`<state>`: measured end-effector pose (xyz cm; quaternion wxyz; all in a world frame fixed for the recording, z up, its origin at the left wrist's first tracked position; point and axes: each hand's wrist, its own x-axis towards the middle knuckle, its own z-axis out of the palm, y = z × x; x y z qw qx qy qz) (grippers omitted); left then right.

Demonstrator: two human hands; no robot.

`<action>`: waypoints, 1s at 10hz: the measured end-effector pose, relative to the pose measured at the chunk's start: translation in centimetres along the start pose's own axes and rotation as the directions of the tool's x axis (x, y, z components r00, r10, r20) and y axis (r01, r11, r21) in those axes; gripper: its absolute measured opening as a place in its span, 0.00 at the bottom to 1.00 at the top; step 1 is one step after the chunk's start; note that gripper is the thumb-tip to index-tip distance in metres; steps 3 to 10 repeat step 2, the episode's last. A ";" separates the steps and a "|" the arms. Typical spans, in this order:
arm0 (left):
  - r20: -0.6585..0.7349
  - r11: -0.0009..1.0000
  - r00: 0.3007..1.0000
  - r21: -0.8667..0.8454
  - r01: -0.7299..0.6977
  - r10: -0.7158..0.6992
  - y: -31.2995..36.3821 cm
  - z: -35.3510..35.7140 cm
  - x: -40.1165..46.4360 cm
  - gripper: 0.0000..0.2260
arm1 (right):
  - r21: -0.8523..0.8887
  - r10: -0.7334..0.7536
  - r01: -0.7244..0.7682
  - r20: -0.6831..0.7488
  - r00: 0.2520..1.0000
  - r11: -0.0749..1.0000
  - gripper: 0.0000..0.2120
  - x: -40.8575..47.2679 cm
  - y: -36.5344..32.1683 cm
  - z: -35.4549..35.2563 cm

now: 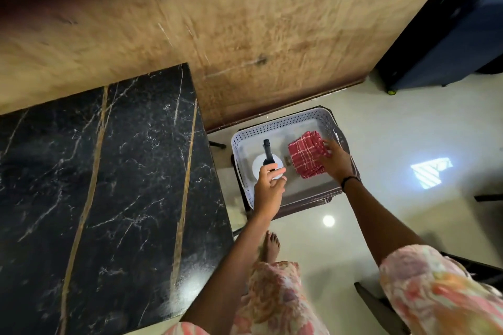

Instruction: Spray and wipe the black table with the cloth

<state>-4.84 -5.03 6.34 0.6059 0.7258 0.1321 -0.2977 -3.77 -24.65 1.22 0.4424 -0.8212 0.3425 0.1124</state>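
Table (109, 185) is the black marble-look top at your left, bare and dry as far as I can tell, no spray film or wipe marks visible, so nothing of the spraying or wiping looks done yet. Nearest you are your two forearms in floral sleeves, reaching out over the pale floor (394, 144); one bare foot (270, 243) shows between them. Left hand (268, 187) is at the bottle (267, 155) in the white basket (283, 124), fingers spread and half open around the black trigger head, thumb touching or almost touching it, not closed on it. Right hand (336, 159) lies on the red checked cloth (306, 155), fingers resting on its top and right edge; can't tell if they pinch it, looks like no lift yet. Cloth is folded, in the basket's right half, bottle upright in the left half. Basket sits on a low dark stand just right of the table. Beyond is the wood panel wall. Left to do, judging from this: grab both, spray, wipe.
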 end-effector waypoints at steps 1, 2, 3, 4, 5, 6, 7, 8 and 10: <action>-0.022 1.000 1.000 -0.022 -0.009 0.008 -0.4 -0.5 0.5 0.13 | -0.097 0.055 -0.066 -0.112 0.992 0.993 0.19 0.0 1.3 0.1; -0.032 0.997 0.999 -0.083 -0.009 0.007 -0.6 -1.2 0.2 0.12 | -0.092 0.041 -0.057 -0.169 0.985 0.994 0.17 -1.4 1.2 0.6; -0.032 0.997 0.999 -0.083 -0.009 0.007 -0.6 -1.2 0.2 0.12 | -0.092 0.041 -0.057 -0.169 0.985 0.994 0.17 -1.4 1.2 0.6; -0.032 0.997 0.999 -0.083 -0.009 0.007 -0.6 -1.2 0.2 0.12 | -0.092 0.041 -0.057 -0.169 0.985 0.994 0.17 -1.4 1.2 0.6; -0.032 0.997 0.999 -0.083 -0.009 0.007 -0.6 -1.2 0.2 0.12 | -0.092 0.041 -0.057 -0.169 0.985 0.994 0.17 -1.4 1.2 0.6; -0.032 0.997 0.999 -0.083 -0.009 0.007 -0.6 -1.2 0.2 0.12 | -0.092 0.041 -0.057 -0.169 0.985 0.994 0.17 -1.4 1.2 0.6; -0.032 0.997 0.999 -0.083 -0.009 0.007 -0.6 -1.2 0.2 0.12 | -0.092 0.041 -0.057 -0.169 0.985 0.994 0.17 -1.4 1.2 0.6; -0.032 0.997 0.999 -0.083 -0.009 0.007 -0.6 -1.2 0.2 0.12 | -0.092 0.041 -0.057 -0.169 0.985 0.994 0.17 -1.4 1.2 0.6; -0.032 0.997 0.999 -0.083 -0.009 0.007 -0.6 -1.2 0.2 0.12 | -0.092 0.041 -0.057 -0.169 0.985 0.994 0.17 -1.4 1.2 0.6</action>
